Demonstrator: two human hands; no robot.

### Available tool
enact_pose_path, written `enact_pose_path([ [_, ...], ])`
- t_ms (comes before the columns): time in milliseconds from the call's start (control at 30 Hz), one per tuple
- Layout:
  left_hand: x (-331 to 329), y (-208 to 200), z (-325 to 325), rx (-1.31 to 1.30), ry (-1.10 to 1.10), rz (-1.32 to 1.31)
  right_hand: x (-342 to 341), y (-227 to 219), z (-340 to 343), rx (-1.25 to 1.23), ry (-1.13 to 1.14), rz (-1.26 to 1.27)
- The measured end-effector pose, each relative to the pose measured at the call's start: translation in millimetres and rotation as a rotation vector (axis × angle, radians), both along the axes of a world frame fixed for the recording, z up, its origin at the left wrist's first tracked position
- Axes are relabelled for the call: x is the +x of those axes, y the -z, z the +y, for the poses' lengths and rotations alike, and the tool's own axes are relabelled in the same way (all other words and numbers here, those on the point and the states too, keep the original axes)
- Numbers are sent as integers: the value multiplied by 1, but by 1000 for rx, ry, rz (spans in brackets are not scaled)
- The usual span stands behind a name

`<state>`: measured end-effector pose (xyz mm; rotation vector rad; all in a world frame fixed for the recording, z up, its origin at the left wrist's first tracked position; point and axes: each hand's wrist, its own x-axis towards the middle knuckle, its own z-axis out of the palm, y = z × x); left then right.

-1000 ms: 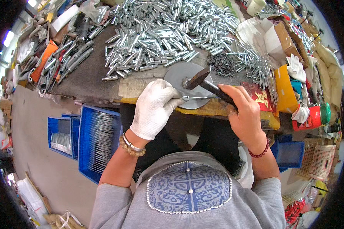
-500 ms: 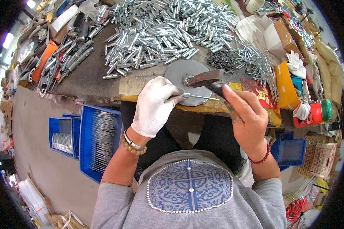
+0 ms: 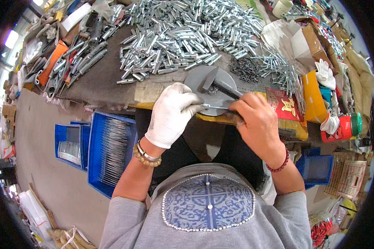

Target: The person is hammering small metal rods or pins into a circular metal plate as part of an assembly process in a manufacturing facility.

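The gloved left hand [image 3: 174,114], nearest the rod [image 3: 217,108], pinches its nine-o'clock end between thumb and fingers; the rod's long axis runs almost straight toward three o'clock. At that far end sits the bare right hand [image 3: 257,123], its fingers closed round the hammer [image 3: 227,89]; whether they touch the rod too, I cannot tell. The rod crosses above the six-o'clock edge of the disc [image 3: 191,79], the hammer slanting toward ten o'clock beyond it. Farther, toward eleven, lie heaped tubes [image 3: 166,50].
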<state>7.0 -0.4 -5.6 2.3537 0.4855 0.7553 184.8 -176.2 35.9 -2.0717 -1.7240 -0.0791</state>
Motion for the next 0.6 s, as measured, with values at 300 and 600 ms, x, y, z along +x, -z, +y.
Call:
enact_pose_path([
  [300,-8,7,-37,-41,-248,-158,-28,10,-12,-232,37,905],
  [600,-16,5,-62,-1126,-248,-152,-58,18,-12,-227,118,1214],
])
